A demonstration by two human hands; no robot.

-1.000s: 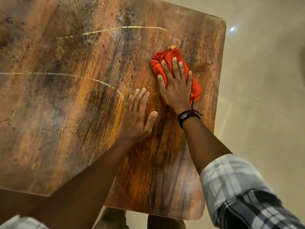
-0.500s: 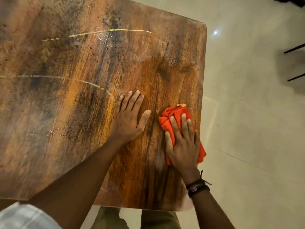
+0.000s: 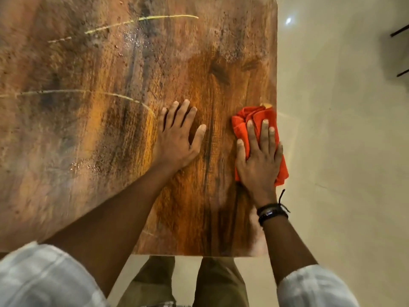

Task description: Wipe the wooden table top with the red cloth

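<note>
The right hand (image 3: 259, 165) is pressing down on the red cloth (image 3: 243, 127) with an open palm. Its fingers (image 3: 264, 138) are lying straight and slightly spread across the fabric, none of them curling round it. The cloth is sitting bunched under that hand at the counter's right-hand edge, with crumpled folds showing ahead of the fingertips and one corner sticking out past the edge beside the little finger. Dark bands (image 3: 272, 212) are circling the right wrist, and a loose cord end is trailing from them.

The left hand (image 3: 177, 142) is resting flat on the bare wood near the cloth without touching it. It is open as well, with the fingers straight and the thumb angling out toward the right hand.

The counter (image 3: 88, 140) is showing worn brown-and-orange grain, with a darker, richer patch around the two hands and a duller, speckled surface spreading away to the left. Two thin pale curved lines (image 3: 141, 19) are running across the wood — what they are cannot be told.

Both forearms are reaching in from the bottom, coming out of pale sleeves (image 3: 44, 278). Below the near edge, olive trousers (image 3: 221, 282) are showing over a pale tiled floor (image 3: 343, 151), which is catching a small glint of light at the upper right, near two thin dark bars (image 3: 399, 32).
</note>
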